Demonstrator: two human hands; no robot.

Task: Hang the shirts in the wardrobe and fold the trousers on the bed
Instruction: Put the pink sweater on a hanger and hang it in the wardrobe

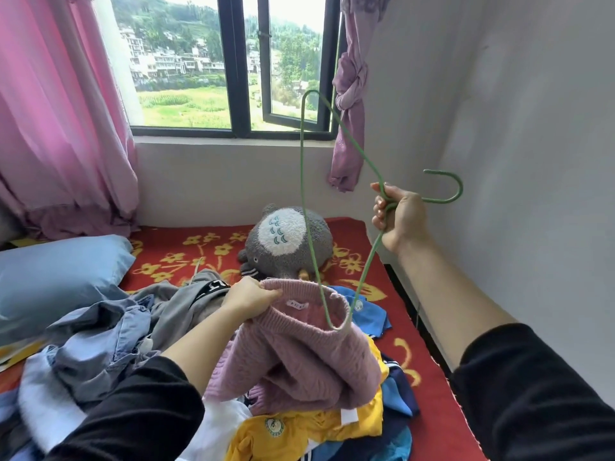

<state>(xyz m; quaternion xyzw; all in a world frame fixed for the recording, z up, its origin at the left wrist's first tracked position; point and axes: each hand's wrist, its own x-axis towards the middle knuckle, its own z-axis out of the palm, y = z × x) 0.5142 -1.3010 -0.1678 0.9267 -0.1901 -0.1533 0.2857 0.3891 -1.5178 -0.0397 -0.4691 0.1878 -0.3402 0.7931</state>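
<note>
My left hand [249, 297] grips the neckline of a pink knitted sweater [299, 361] and holds it up over the bed. My right hand [401, 218] holds a green wire hanger [302, 168] at its neck, below the hook. The hanger is tilted on end, and its lower corner dips into the sweater's neck opening. Below the sweater lies a pile of clothes: a yellow shirt [299, 427], blue garments [369, 314], and grey trousers [186, 304].
The bed has a red flowered cover [429, 387]. A grey plush toy [288, 241] lies near the window wall, a blue pillow [56, 277] on the left. Denim clothes [100, 344] are heaped at lower left. A white wall [532, 161] stands close on the right.
</note>
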